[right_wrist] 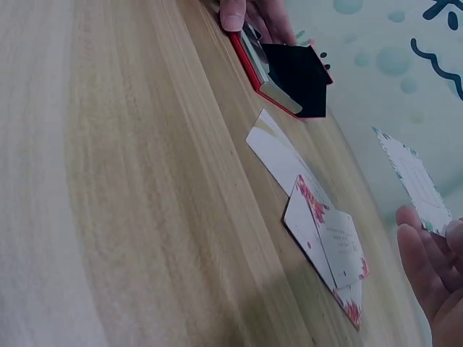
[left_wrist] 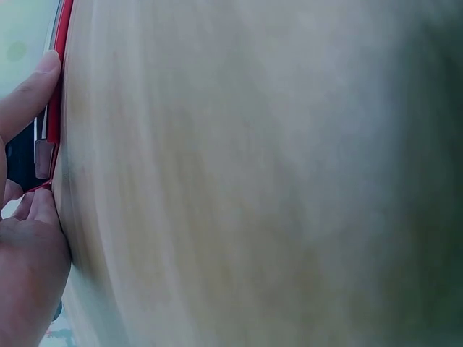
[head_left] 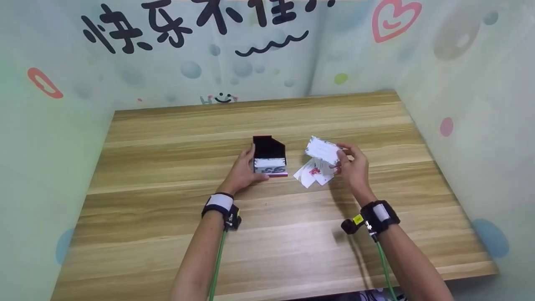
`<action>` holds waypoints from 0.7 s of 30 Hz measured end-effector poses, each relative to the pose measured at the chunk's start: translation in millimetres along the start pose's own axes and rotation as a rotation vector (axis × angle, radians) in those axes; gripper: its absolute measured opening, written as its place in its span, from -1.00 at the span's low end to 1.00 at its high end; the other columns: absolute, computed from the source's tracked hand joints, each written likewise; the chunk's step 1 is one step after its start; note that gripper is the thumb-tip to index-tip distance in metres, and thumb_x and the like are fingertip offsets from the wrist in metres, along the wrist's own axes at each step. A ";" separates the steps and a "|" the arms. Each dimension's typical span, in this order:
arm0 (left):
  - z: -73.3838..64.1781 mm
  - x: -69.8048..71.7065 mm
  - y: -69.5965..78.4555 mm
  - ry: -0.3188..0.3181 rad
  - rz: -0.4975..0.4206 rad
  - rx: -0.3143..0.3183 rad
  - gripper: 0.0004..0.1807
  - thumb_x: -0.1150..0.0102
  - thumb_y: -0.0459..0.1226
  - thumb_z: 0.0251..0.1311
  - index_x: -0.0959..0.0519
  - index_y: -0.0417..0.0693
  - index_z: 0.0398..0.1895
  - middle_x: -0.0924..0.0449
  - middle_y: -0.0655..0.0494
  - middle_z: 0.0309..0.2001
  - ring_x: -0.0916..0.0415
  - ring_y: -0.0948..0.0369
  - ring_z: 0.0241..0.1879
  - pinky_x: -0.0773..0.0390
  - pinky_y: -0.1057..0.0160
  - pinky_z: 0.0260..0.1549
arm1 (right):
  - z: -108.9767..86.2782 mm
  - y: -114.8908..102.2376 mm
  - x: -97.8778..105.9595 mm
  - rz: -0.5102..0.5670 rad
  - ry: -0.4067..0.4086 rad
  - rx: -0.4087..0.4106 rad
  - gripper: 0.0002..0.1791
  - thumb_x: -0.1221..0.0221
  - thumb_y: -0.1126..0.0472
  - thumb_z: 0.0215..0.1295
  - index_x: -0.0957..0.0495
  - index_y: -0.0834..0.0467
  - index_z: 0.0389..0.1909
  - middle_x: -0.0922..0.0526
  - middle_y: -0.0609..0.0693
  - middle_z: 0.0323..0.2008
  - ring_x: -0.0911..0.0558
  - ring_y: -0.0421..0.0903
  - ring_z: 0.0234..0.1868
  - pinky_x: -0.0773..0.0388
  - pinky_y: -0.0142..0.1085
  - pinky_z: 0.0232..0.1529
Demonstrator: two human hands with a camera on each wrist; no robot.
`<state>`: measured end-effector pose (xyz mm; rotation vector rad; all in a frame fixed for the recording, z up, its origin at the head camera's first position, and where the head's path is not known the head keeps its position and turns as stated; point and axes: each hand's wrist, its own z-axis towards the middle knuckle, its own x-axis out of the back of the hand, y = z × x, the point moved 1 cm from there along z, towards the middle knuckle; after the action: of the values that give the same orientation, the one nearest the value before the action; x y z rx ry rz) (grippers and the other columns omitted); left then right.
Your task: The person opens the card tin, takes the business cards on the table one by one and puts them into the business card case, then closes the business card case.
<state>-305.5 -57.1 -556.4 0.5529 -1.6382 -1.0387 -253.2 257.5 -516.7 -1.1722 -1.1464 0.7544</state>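
My left hand (head_left: pixel 242 170) grips a small red-edged card case (head_left: pixel 269 146) on the table, thumb on its near edge and fingers along its left side. The case's black lid stands up, and cards (head_left: pixel 269 162) show inside. Its red outer edge (left_wrist: pixel 61 79) shows in the left wrist view. My right hand (head_left: pixel 354 168) pinches a white card with a leafy border (head_left: pixel 322 149) by its right end, raised off the table. Below it, several loose cards (head_left: pixel 308 177) lie overlapping; in the right wrist view one card (right_wrist: pixel 343 249) carries red flowers.
The wooden table (head_left: pixel 159 175) spreads around both hands. Printed curtain walls (head_left: pixel 259 71) stand behind and at both sides. A strapped camera sits on each wrist, with a green cable (head_left: pixel 218 263) along the left forearm and another cable (head_left: pixel 384 263) by the right.
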 end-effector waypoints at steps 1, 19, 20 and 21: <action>-0.2 0.0 0.1 -0.001 0.000 0.002 0.32 -0.61 -0.18 -0.12 0.14 -0.15 0.60 0.06 -0.32 0.56 0.03 -0.17 0.55 -0.01 0.01 0.57 | 0.3 -0.6 -0.5 -0.005 0.000 0.003 -0.66 -0.03 0.29 0.50 -0.52 0.17 0.23 -0.55 0.15 -0.06 -0.64 -0.16 -0.49 -0.74 -0.12 -0.41; -0.6 -0.7 0.3 0.015 -0.016 0.006 0.31 -0.61 -0.21 -0.13 0.13 -0.13 0.60 0.07 -0.28 0.57 0.04 -0.16 0.56 0.02 0.02 0.58 | 5.4 2.2 -11.3 -0.090 0.001 0.087 -0.65 0.03 0.33 0.52 -0.52 0.15 0.23 -0.51 0.09 -0.06 -0.52 -0.14 -0.41 -0.57 -0.40 -0.51; -0.5 -0.8 0.4 0.015 -0.020 0.006 0.31 -0.61 -0.21 -0.13 0.13 -0.13 0.60 0.08 -0.28 0.58 0.05 -0.16 0.56 0.02 0.01 0.58 | 5.7 2.1 -12.9 -0.091 -0.001 0.088 -0.65 0.03 0.33 0.52 -0.51 0.15 0.23 -0.52 0.09 -0.06 -0.52 -0.15 -0.42 -0.56 -0.41 -0.51; -0.5 -1.0 0.2 0.016 -0.022 0.006 0.32 -0.61 -0.21 -0.14 0.13 -0.13 0.60 0.08 -0.28 0.58 0.05 -0.16 0.56 0.03 0.02 0.58 | 5.8 1.7 -14.6 -0.087 -0.005 0.086 -0.64 0.03 0.33 0.52 -0.51 0.15 0.24 -0.52 0.09 -0.06 -0.52 -0.16 -0.42 -0.56 -0.42 -0.52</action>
<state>-304.7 -56.4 -556.7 0.5827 -1.6250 -1.0440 -262.7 246.4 -522.5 -1.0426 -1.1510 0.7333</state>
